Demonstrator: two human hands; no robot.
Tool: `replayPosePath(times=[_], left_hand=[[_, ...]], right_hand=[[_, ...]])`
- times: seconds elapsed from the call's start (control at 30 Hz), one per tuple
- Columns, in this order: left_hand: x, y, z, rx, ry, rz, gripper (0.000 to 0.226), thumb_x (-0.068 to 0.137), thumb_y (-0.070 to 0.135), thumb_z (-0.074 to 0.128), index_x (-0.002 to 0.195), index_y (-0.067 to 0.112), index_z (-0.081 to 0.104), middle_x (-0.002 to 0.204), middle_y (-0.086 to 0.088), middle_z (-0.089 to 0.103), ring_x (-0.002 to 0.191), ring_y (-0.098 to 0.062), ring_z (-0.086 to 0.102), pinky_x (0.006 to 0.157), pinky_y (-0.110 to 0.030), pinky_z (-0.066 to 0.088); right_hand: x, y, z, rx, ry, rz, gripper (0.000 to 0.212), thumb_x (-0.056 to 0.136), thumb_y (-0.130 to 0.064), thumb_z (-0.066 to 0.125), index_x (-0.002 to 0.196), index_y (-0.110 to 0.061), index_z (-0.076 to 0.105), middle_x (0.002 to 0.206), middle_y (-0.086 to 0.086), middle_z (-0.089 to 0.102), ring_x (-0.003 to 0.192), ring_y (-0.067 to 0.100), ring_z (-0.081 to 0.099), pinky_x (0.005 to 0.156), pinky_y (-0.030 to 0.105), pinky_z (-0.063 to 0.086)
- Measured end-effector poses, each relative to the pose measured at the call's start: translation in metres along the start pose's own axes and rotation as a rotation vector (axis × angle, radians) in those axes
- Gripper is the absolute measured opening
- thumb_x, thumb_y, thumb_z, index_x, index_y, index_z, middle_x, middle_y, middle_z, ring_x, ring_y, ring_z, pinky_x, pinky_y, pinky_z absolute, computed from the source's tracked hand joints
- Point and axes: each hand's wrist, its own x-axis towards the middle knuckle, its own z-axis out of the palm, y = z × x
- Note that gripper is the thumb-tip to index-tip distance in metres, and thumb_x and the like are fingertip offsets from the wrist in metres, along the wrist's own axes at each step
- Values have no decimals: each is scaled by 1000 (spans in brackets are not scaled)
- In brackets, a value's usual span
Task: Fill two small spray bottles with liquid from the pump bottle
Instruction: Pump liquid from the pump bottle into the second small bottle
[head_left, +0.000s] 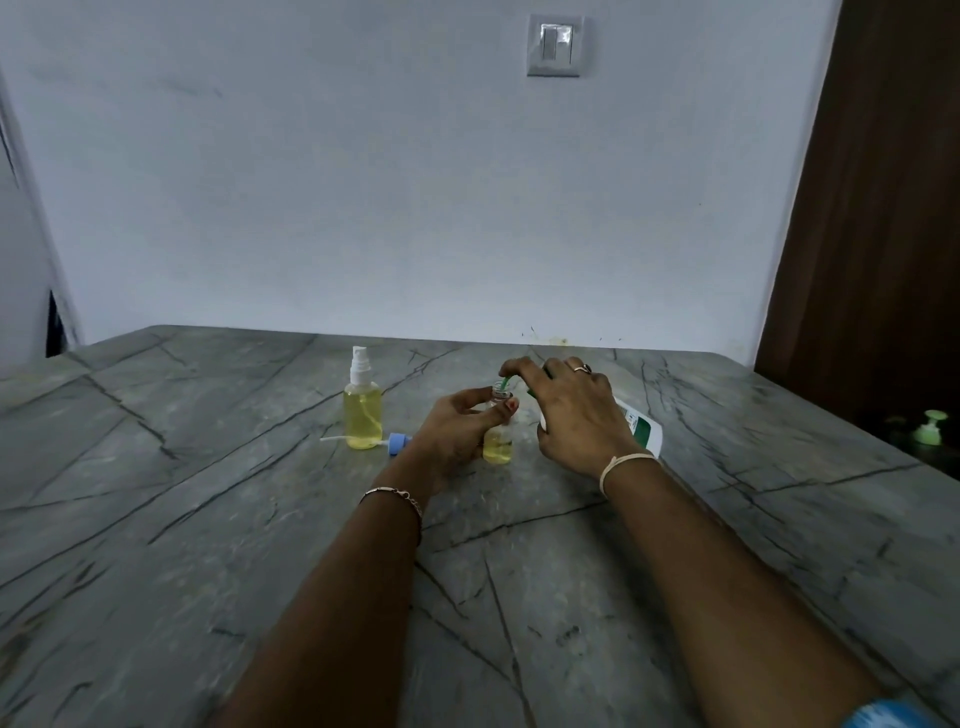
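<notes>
Standing upright mid-counter is the small clear open-necked bottle (497, 447), yellow liquid low inside, and the left-hand grip (457, 431) is wrapped round its shoulder. Right at its mouth sits the green nozzle (503, 385) of the tilted white pump bottle with a green label (641, 428), the right-hand grip (571, 410) clasped over the pump end. To the left a full clear spray bottle with a white sprayer (362, 410) stands apart. A blue spray cap with its tube (397, 443) lies by its base on the grey veined stone counter (208, 519).

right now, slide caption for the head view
Left hand holds open spray bottle; right hand tilts pump bottle toward it.
</notes>
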Motion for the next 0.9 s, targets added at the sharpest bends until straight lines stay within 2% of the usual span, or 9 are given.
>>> replayPosePath(times=[0.13, 0.3, 0.4, 0.6, 0.9], left_hand=[[0, -1, 1, 3, 14, -3, 40, 80, 27, 74, 116, 14, 64, 106, -11, 71, 97, -24, 68, 87, -44, 56], [0, 1, 0, 40, 7, -9, 47, 81, 29, 73, 123, 14, 61, 112, -13, 69, 100, -26, 67, 91, -46, 54], [0, 1, 1, 44, 1, -8, 45, 83, 27, 72, 124, 11, 61, 112, -16, 68, 94, -23, 66, 91, -48, 53], [0, 1, 1, 15, 6, -16, 44, 81, 27, 73, 121, 12, 63, 109, -14, 70, 95, -25, 68, 90, -47, 54], [-1, 2, 1, 8, -4, -4, 43, 82, 26, 72, 122, 12, 62, 106, -13, 70, 83, -18, 67, 79, -35, 57]], right_hand=[[-4, 6, -1, -30, -17, -7, 84, 79, -14, 66, 144, -43, 21, 117, 5, 54, 116, 28, 47, 94, 45, 41], [-1, 2, -1, 24, -4, 6, 74, 77, -13, 67, 136, -40, 30, 118, 4, 56, 117, 28, 48, 96, 45, 41], [0, -1, -1, 30, 11, 4, 70, 76, -13, 67, 132, -38, 32, 118, 3, 57, 116, 27, 48, 96, 45, 40], [-3, 3, -1, -36, -5, -11, 80, 80, -14, 65, 143, -40, 24, 117, 6, 55, 117, 27, 47, 95, 44, 40], [0, -2, -1, 26, 16, 6, 68, 77, -14, 66, 132, -37, 34, 117, 4, 57, 115, 27, 48, 95, 45, 40]])
